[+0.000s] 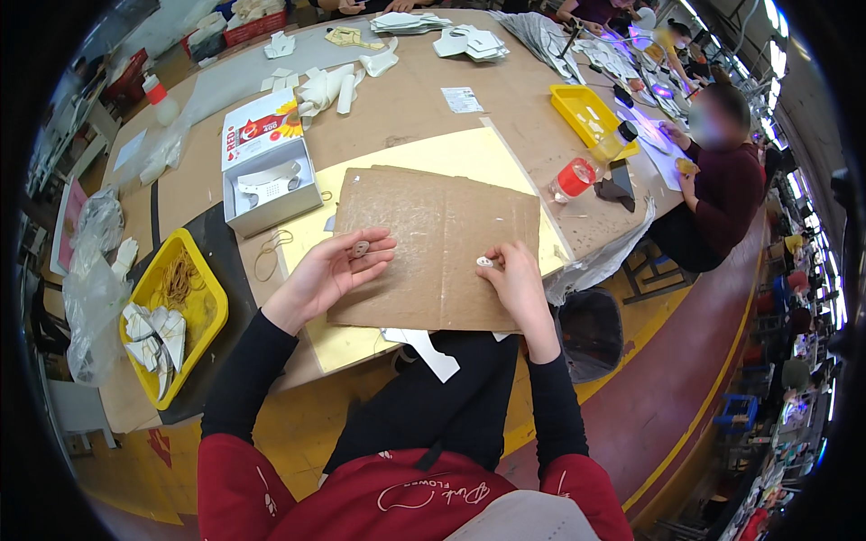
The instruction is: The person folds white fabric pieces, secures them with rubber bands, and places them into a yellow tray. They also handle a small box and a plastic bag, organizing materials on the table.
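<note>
My left hand (329, 275) is turned palm up over the left part of a brown cardboard sheet (424, 243). A small roundish tan piece (360, 249) rests against its half-curled fingers; its kind is too small to make out. Over the sheet's right side, my right hand (521, 284) pinches a small white piece (485, 261) between thumb and fingertips. The cardboard lies on a pale yellow sheet (334, 347) at the table's near edge. A white cut-out piece (426, 352) sticks out from under the cardboard toward my lap.
At left are a yellow tray (215, 311) with rubber bands and white scraps, and an open box (271, 206) holding white parts. Two bottles, one red-capped (574, 178), stand at right before another yellow tray (577, 108). A co-worker (722, 180) sits at the right.
</note>
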Demonstrator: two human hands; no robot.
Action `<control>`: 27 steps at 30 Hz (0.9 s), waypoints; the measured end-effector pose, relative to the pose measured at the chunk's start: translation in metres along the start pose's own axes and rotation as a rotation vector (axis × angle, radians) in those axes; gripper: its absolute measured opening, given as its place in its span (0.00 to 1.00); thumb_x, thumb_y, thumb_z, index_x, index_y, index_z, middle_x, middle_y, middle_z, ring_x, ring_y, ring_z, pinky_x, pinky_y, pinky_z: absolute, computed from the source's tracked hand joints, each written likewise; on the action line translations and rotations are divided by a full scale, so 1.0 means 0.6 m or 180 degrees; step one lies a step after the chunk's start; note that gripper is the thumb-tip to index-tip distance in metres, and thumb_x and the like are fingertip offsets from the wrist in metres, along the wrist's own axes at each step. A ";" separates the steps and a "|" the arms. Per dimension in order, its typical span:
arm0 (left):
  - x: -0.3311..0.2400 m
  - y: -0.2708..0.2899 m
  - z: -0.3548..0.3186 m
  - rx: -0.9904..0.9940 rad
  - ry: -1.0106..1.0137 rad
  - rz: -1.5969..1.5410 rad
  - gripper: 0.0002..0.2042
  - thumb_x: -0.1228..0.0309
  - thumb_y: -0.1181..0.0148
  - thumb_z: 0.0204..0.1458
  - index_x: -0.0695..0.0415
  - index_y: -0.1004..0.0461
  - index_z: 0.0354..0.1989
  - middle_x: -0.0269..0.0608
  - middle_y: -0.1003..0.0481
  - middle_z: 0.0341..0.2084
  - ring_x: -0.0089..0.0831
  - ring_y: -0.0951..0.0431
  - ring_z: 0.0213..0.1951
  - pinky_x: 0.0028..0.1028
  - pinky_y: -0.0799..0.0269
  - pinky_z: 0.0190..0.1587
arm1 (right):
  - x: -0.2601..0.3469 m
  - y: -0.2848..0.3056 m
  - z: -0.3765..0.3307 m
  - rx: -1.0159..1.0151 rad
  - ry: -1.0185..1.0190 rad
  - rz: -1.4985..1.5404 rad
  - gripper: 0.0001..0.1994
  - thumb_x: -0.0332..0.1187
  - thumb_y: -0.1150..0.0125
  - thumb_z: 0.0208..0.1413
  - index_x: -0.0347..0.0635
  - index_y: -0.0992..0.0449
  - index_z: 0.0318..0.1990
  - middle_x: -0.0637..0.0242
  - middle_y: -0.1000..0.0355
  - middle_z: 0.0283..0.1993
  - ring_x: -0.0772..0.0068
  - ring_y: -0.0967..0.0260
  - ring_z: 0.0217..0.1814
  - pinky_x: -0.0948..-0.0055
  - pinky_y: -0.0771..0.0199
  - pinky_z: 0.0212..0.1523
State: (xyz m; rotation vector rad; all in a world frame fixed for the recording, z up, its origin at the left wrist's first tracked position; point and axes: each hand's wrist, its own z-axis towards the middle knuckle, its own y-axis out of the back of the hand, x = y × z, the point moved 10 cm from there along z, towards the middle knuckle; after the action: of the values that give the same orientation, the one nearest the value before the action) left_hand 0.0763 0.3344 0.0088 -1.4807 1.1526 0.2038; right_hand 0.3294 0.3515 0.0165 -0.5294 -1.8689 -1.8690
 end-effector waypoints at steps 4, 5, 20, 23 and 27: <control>0.001 -0.003 -0.002 -0.0046 0.0002 0.0035 0.21 0.65 0.57 0.66 0.68 0.36 0.59 0.50 0.29 0.51 0.35 0.26 0.53 0.31 0.29 0.58 | 0.020 0.011 -0.008 -0.0297 0.0475 -0.0392 0.12 0.33 0.33 0.49 0.35 0.24 0.37 0.53 0.31 0.37 0.51 0.32 0.44 0.60 0.32 0.46; 0.002 -0.001 -0.002 -0.0027 0.0022 -0.0018 0.21 0.65 0.56 0.66 0.68 0.36 0.59 0.50 0.29 0.51 0.35 0.26 0.52 0.31 0.29 0.58 | 0.020 0.006 -0.007 -0.0256 0.0501 -0.0303 0.11 0.33 0.34 0.50 0.35 0.25 0.36 0.53 0.30 0.38 0.51 0.32 0.44 0.60 0.32 0.47; 0.062 -0.023 -0.004 0.0500 0.0629 -0.0503 0.22 0.64 0.58 0.67 0.70 0.39 0.62 0.56 0.30 0.54 0.37 0.25 0.53 0.34 0.30 0.61 | 0.172 0.075 -0.055 -0.1402 0.1212 0.0387 0.05 0.25 0.41 0.57 0.35 0.22 0.38 0.55 0.26 0.33 0.56 0.27 0.33 0.65 0.28 0.33; 0.078 -0.031 0.000 0.0481 0.0773 -0.0896 0.19 0.65 0.55 0.66 0.67 0.36 0.58 0.52 0.28 0.50 0.38 0.25 0.53 0.35 0.31 0.62 | 0.253 0.024 -0.079 -0.1165 0.2055 0.0229 0.06 0.25 0.37 0.52 0.38 0.20 0.39 0.61 0.25 0.36 0.60 0.26 0.36 0.66 0.29 0.39; 0.082 -0.011 0.007 0.0424 0.0658 -0.1341 0.14 0.68 0.52 0.65 0.63 0.34 0.54 0.44 0.27 0.42 0.34 0.25 0.52 0.36 0.28 0.59 | 0.305 -0.025 -0.087 -0.0810 0.2549 0.0083 0.10 0.26 0.37 0.50 0.43 0.20 0.41 0.63 0.26 0.43 0.62 0.28 0.45 0.62 0.33 0.48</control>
State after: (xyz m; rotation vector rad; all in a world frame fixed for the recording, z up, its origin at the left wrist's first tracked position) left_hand 0.1075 0.3112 -0.0220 -1.6133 0.9663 -0.3159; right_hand 0.1713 0.2919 0.1055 0.1290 -1.1015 -1.9104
